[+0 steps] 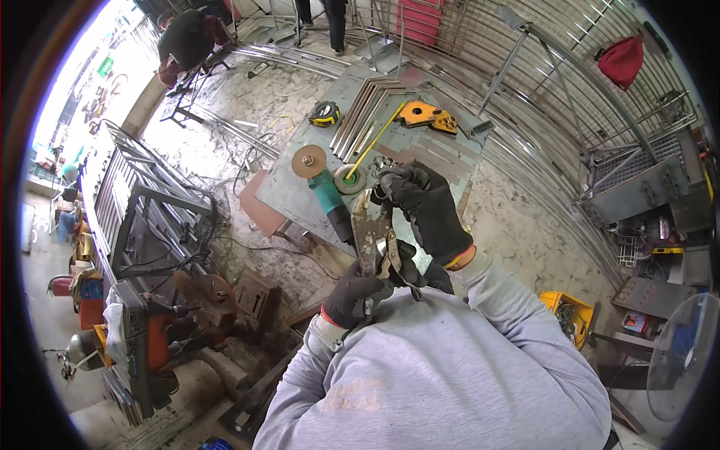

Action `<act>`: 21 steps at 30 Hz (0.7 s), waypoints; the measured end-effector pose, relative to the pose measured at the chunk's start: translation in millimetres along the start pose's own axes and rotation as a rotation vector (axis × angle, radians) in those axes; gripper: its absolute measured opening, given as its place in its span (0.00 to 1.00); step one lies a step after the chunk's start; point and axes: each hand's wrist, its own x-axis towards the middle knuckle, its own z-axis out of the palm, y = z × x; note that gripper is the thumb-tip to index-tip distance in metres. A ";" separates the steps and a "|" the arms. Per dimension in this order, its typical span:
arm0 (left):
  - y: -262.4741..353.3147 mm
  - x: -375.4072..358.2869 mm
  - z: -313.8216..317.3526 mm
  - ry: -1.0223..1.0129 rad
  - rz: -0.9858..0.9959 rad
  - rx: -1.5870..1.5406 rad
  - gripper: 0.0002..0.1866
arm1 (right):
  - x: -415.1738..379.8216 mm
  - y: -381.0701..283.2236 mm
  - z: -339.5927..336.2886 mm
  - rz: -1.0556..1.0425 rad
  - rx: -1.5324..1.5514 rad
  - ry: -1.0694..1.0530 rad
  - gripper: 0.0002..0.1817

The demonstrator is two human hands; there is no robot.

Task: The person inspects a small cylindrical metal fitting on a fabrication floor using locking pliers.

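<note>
My left hand (355, 297), in a black glove, is wrapped round the handle end of worn metal locking pliers (367, 229) in front of my chest. The pliers stand roughly upright, jaw end away from me. My right hand (426, 208), also gloved, is closed at their upper end; its fingertips partly hide what they grip there. Just beyond, on a metal-topped table (296, 191), lie a teal angle grinder (326, 196) with a brown disc (308, 161) and a second round disc (360, 184).
The table also bears a tape measure (325, 114), orange magnetic holders (426, 115), a yellow strip (377, 141) and angled metal bars (364, 120). A cut-off saw (206, 292) stands left. A yellow crate (568, 315) and a fan (684, 356) are right. A person (187, 41) sits far left.
</note>
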 end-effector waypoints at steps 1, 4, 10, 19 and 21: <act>-0.7 0.1 -1.2 -0.013 -0.007 -0.005 0.30 | -0.9 1.0 0.8 -0.006 0.015 -0.004 0.14; -1.5 -3.7 2.1 0.035 0.024 0.036 0.30 | -1.7 0.6 2.4 0.027 0.040 0.009 0.14; -1.4 -4.6 2.0 0.027 0.009 -0.057 0.33 | 0.5 10.0 1.3 -0.004 0.089 -0.014 0.15; -3.1 -3.7 -3.3 0.028 0.003 -0.015 0.33 | -2.5 5.6 8.3 0.021 0.040 -0.003 0.14; 4.5 -5.6 7.4 0.030 0.005 -0.019 0.30 | -3.5 6.0 9.9 0.014 0.041 -0.011 0.13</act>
